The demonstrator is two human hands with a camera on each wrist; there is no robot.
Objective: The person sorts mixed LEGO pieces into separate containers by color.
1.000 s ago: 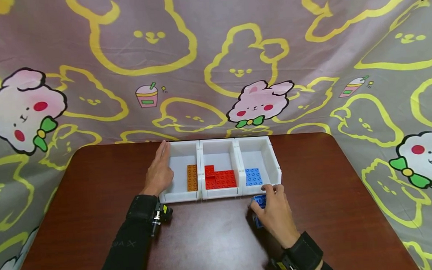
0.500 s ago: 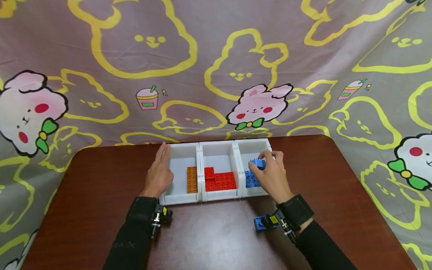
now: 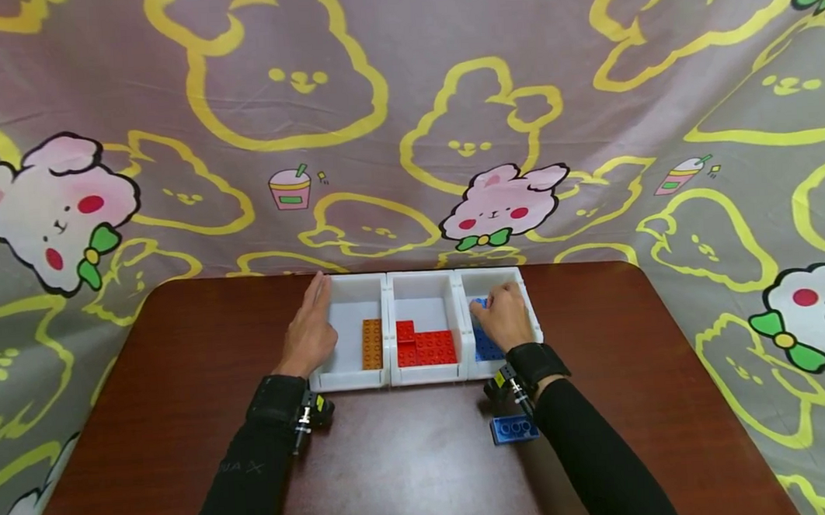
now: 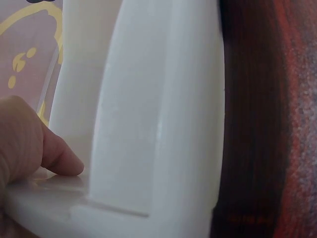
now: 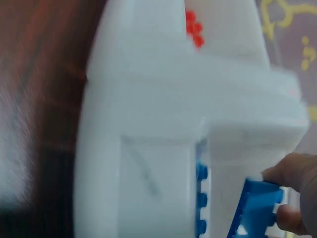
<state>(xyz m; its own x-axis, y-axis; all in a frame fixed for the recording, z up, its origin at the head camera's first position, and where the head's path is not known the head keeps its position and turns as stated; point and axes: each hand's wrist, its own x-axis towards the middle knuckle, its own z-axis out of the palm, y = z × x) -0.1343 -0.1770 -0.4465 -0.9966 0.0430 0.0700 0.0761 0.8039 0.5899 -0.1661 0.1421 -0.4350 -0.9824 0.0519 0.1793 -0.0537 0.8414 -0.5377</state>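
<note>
Three white bins (image 3: 391, 330) stand in a row on the brown table (image 3: 182, 394). The left bin holds an orange brick (image 3: 371, 344), the middle one red bricks (image 3: 424, 348), the right one a blue brick (image 3: 487, 350). My right hand (image 3: 501, 311) is low inside the right bin and pinches a second blue brick (image 3: 480, 304), which shows tilted in the right wrist view (image 5: 255, 208) between my fingertips (image 5: 290, 173). My left hand (image 3: 312, 321) lies flat, fingers straight, against the outer wall of the left bin (image 4: 158, 124). A further blue brick (image 3: 514, 429) lies on the table under my right forearm.
A cartoon-print cloth (image 3: 405, 118) hangs behind the table and drapes down both sides. Bare table surface (image 3: 409, 460) stretches in front of the bins and to their left and right.
My right hand lifted one blue brick from the table in front of the bins, carried it forward and lowered it into the right bin. The left hand stayed put.
</note>
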